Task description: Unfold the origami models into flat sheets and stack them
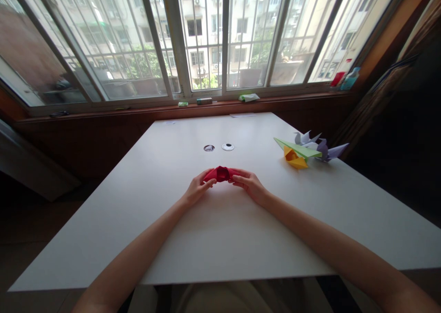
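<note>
As daylight comes through a barred window (225, 37), two bare hands hold a red folded paper (222, 174) above or on the near-middle of a white table (241, 239); whether it touches the surface cannot be told. The left hand (200, 185) grips one end, thumb in front and fingers behind, while the right hand (251, 184) is closed about the other, the fingers of both partly covering the ends.

Just beyond the paper sit two round pieces, a dark-and-light disc (209, 148) at left and a white disc (228, 147) with a black centre at right; whether they are set into the tabletop is unclear. Well to the right, folded papers crowd together: a green folded sheet (299, 148) with a yellow folded boat (295, 158) in front, a pale crane (305, 138) behind and a purple crane (329, 151) beside it.

Red paper and yellow boat alike show a hollow middle. On the sill (144, 110), a green-and-white packet (248, 97) and a small box (204, 101) lie near the centre; at the far right stands a bluish bottle (350, 79), its contents too blurred to tell.
</note>
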Available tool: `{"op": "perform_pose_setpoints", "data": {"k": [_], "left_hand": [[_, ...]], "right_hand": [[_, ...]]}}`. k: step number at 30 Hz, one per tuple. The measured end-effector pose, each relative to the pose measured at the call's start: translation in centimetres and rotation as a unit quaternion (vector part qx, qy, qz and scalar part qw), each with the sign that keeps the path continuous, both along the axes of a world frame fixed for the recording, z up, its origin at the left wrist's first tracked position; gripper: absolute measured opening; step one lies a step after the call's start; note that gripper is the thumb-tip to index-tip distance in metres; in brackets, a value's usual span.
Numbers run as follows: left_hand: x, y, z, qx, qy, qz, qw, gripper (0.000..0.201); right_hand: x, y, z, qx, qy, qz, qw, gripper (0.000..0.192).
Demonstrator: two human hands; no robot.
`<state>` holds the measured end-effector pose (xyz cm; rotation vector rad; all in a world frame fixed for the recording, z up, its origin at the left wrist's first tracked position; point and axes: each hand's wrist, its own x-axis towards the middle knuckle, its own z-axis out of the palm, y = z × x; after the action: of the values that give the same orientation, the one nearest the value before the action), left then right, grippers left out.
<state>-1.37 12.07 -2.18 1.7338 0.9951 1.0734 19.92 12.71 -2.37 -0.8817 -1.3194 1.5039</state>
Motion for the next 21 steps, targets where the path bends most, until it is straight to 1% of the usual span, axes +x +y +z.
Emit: {"op": "perform_pose_setpoints", "data": {"k": [4,14,21], "left_hand": [[0.02,-0.05,0.12,0.005,0.000,-0.002,1.000,0.048],[0.05,0.22,-0.36,0.015,-0.003,0.014,1.000,0.044],[0.03,0.43,-0.74,0.027,-0.003,0.020,0.999,0.041]], "right_hand": [[-0.13,-0.10,0.06,0.011,-0.009,-0.009,1.000,0.036],[-0.50,-0.61,0.60,0.064,-0.057,-0.035,0.996,0.033],[-0.66,-0.34,-0.16,0.101,-0.084,-0.049,0.990,0.032]]}}
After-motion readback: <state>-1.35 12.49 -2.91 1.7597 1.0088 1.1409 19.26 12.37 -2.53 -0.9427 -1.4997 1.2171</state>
